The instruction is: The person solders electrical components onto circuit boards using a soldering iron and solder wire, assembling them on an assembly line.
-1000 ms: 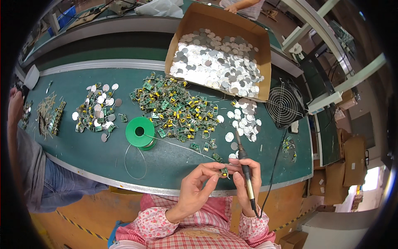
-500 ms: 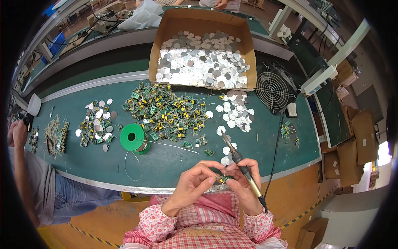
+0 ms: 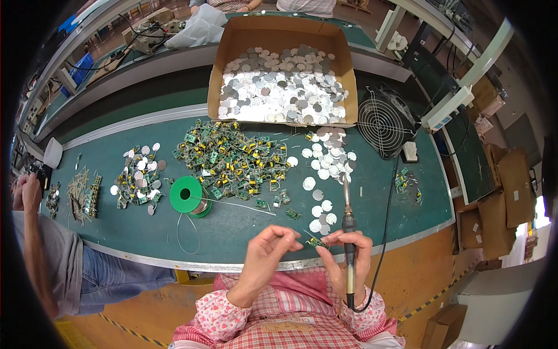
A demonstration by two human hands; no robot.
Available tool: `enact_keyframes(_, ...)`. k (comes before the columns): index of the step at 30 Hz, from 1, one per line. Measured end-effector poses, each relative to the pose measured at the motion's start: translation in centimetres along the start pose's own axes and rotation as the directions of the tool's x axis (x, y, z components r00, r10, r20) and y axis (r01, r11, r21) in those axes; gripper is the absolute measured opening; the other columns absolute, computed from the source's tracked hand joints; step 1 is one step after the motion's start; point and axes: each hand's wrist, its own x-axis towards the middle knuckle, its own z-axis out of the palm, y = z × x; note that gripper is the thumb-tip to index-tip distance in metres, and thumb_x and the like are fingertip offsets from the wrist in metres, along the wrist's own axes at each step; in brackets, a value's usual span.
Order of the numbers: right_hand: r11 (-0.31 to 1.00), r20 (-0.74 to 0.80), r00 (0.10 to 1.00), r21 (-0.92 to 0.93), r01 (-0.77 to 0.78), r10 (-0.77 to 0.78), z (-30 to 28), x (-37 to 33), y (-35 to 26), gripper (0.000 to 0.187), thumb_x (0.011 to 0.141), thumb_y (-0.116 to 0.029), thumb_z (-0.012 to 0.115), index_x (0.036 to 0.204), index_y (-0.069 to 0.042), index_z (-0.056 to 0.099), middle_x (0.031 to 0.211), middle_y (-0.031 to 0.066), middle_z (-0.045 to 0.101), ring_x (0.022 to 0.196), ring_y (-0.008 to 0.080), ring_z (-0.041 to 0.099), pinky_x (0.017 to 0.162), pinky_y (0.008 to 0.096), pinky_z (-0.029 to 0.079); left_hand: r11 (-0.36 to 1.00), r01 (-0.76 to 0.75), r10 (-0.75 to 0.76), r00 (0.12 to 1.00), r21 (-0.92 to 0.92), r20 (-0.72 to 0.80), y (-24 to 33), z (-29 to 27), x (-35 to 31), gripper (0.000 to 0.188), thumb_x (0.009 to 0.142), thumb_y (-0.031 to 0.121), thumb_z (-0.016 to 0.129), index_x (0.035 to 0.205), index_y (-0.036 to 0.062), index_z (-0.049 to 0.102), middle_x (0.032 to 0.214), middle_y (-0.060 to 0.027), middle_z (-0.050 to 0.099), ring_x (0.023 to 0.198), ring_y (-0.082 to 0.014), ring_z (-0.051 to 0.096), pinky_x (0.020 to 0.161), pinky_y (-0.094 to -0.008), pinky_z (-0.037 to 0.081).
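My right hand (image 3: 362, 256) grips a soldering iron (image 3: 349, 223), its metal tip pointing away over the bench. Between that hand's thumb and fingertips sits a small green circuit board (image 3: 315, 242) with a yellow part, thin wire ends sticking out of it. Just left of the board, my left hand (image 3: 264, 259) has thumb and forefinger pinched together; whatever lies between them is too small to make out. Beyond the hands are several silvery discs (image 3: 317, 210) and a loose board (image 3: 293, 214). A green solder spool (image 3: 197, 210) lies to the left, its wire end reaching toward my hands.
A big heap of boards (image 3: 232, 160) covers the middle bench. Behind it stands a cardboard box (image 3: 282, 28) of discs. A black fan (image 3: 383, 125) is at right, near the iron's cable (image 3: 388, 221). Leftward lie mixed boards and discs (image 3: 139, 174); another person's arm (image 3: 35, 232) rests beyond.
The soldering iron has swung from leaning left to nearly upright, its tip now farther right. My left hand has drawn slightly left, away from the board, which stays in my right fingers.
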Motion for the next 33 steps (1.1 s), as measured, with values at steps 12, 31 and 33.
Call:
enact_keyframes(12, 0.988, -0.084, 0.996, -0.153, 0.024, -0.038, 0.6, -0.3, 0.0, 0.042, 0.075, 0.006, 0.072, 0.109, -0.002, 0.048, 0.098, 0.0143, 0.061, 0.081, 0.0208, 0.064, 0.070, 0.0289, 0.052, 0.931, 0.247, -0.225, 0.968, -0.270, 0.110, -0.3, 2.5, -0.6, 0.030, 0.096, 0.013, 0.053, 0.123, -0.0005, 0.051, 0.114, -0.0108, 0.060, 0.103, -0.0168, 0.059, 0.090, -0.0328, 0.049)
enact_keyframes(31, 0.987, 0.058, 0.998, -0.163, -0.015, 0.025, 0.9, -0.9, -0.6, 0.053, 0.072, -0.003, 0.077, 0.113, -0.004, 0.043, 0.112, 0.0148, 0.058, 0.100, 0.0237, 0.057, 0.087, 0.0361, 0.045, 0.814, -0.261, 0.339, 0.939, 0.519, -0.059, -0.2, 0.8, -0.6, 0.022, 0.082, 0.006, 0.069, 0.101, 0.0025, 0.059, 0.098, -0.0072, 0.065, 0.087, -0.0147, 0.063, 0.077, -0.0289, 0.049)
enact_keyframes(33, 0.980, 0.073, 0.996, -0.196, -0.039, 0.054, 1.3, -0.3, -1.3, 0.055, 0.069, -0.006, 0.081, 0.111, -0.004, 0.046, 0.110, 0.0139, 0.061, 0.096, 0.0247, 0.059, 0.082, 0.0359, 0.048, 0.514, -0.392, 0.532, 0.844, 0.763, 0.075, 0.4, 0.7, -0.8, 0.025, 0.075, 0.008, 0.074, 0.095, 0.0047, 0.061, 0.085, -0.0066, 0.062, 0.075, -0.0176, 0.061, 0.067, -0.0303, 0.046)
